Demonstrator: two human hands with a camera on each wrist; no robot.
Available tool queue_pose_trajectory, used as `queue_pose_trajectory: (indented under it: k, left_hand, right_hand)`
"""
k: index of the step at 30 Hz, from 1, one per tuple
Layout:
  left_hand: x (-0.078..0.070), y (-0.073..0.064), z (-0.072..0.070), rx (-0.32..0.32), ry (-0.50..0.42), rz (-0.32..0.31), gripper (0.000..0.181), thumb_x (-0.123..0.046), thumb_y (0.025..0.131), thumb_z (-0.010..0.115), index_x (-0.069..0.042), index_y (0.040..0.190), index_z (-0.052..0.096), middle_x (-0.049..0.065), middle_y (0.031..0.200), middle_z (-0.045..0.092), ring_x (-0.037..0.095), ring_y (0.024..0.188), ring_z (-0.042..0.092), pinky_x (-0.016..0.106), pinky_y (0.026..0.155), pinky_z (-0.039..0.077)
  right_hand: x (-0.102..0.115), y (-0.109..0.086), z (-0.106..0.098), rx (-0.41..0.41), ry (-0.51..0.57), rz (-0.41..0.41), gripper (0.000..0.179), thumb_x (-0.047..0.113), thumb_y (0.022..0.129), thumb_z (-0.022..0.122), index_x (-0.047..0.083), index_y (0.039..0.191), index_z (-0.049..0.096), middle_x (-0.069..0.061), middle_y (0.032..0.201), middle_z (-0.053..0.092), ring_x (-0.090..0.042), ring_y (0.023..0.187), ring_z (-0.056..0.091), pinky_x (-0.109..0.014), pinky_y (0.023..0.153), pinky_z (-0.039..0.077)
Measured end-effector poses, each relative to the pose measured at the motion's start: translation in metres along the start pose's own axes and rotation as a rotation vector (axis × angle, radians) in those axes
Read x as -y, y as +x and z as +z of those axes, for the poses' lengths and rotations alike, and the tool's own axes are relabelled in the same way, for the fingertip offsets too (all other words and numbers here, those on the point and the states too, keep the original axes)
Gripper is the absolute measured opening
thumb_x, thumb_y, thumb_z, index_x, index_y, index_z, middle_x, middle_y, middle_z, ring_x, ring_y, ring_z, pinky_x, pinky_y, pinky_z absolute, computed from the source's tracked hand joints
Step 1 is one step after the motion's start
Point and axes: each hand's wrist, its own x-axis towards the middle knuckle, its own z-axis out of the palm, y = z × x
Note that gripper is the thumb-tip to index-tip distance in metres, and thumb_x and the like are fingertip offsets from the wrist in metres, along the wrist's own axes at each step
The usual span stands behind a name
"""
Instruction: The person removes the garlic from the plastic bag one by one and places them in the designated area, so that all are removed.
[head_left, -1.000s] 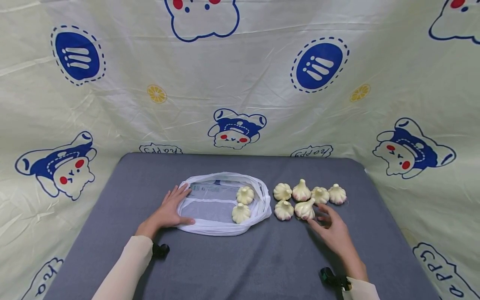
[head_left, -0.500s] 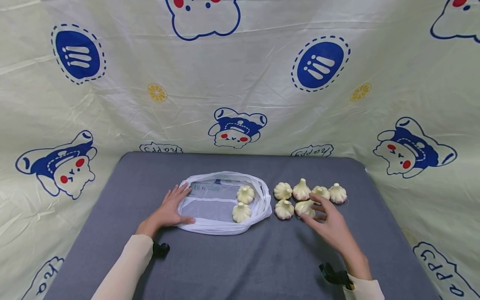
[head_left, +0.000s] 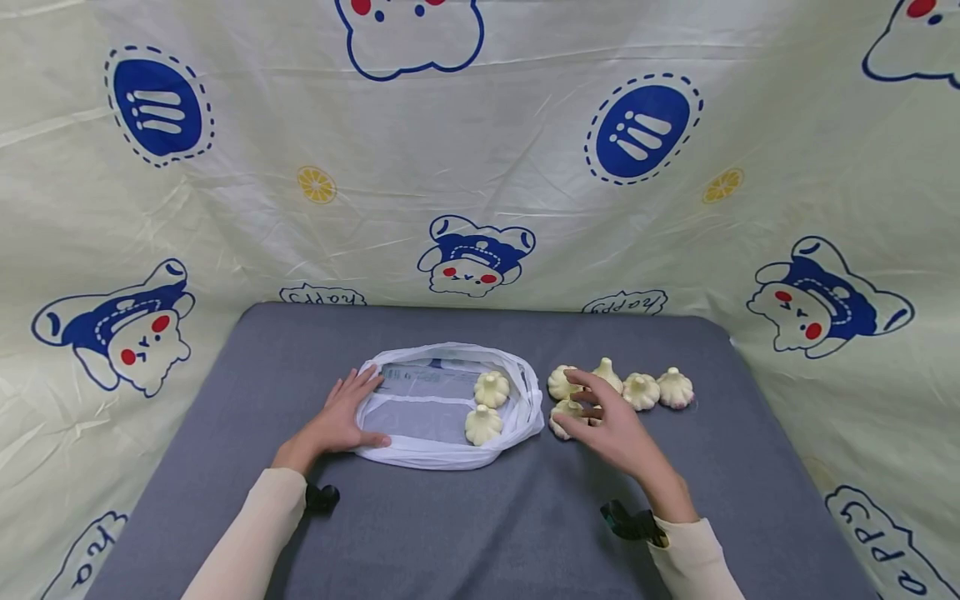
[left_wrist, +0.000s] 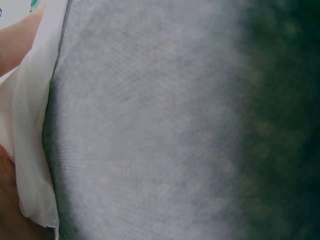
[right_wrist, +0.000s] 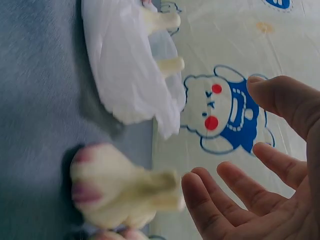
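A white plastic bag lies with its mouth wide, two garlic bulbs inside at its right end. My left hand rests on the bag's left rim, fingers spread and thumb over the near edge; in the left wrist view the thumb lies against the white plastic. Over the front garlic bulbs just right of the bag hovers my right hand, partly hiding them. In the right wrist view its fingers are spread with nothing between them, close to the stems of the garlic.
A back row of garlic bulbs runs to the right behind my right hand. Everything lies on a grey cloth-covered table. A printed curtain hangs behind the table's far edge.
My right hand has moved left, from around the front right garlic bulb to above the front left one. My left hand and the bag have stayed put.
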Motion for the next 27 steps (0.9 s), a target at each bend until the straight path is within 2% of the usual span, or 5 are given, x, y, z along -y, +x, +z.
queue_pose_trajectory:
  k: [8,13,21,27]
  left_hand:
    - [-0.001,-0.001,0.0,0.005,-0.004,-0.006,0.109,-0.048,0.076,0.086,-0.001,0.159,0.034,0.018,0.172,0.017,0.049,0.157,0.005,0.068,0.124,0.001]
    - [0.0,-0.001,0.0,0.007,-0.002,-0.008,0.109,-0.048,0.076,0.086,-0.001,0.159,0.034,0.018,0.172,0.017,0.049,0.158,0.005,0.068,0.125,0.001]
    - [0.0,0.0,0.0,0.002,-0.002,0.0,0.108,-0.048,0.076,0.086,-0.001,0.159,0.035,0.018,0.172,0.018,0.05,0.157,0.005,0.069,0.124,0.002]
    - [-0.001,0.0,0.0,0.001,-0.001,0.0,0.108,-0.049,0.076,0.086,-0.001,0.158,0.036,0.019,0.172,0.018,0.05,0.157,0.005,0.069,0.124,0.002]
  right_hand:
    - [0.015,0.02,0.019,0.091,-0.016,-0.058,0.068,0.024,0.092,0.079,0.011,0.151,0.048,-0.019,0.148,0.054,-0.042,0.128,0.06,-0.056,0.102,0.053]
    - [0.021,0.03,0.031,0.199,-0.02,-0.084,0.066,0.024,0.094,0.077,0.006,0.15,0.048,-0.021,0.151,0.053,-0.041,0.129,0.061,-0.053,0.102,0.054]
    - [0.017,0.042,0.05,0.382,0.033,-0.077,0.062,0.026,0.096,0.074,0.0,0.147,0.05,-0.024,0.141,0.058,-0.043,0.127,0.061,-0.053,0.105,0.052]
    - [0.016,0.047,0.063,0.448,0.05,-0.108,0.056,0.024,0.095,0.074,-0.001,0.141,0.055,-0.022,0.139,0.06,-0.04,0.122,0.063,-0.051,0.1,0.056]
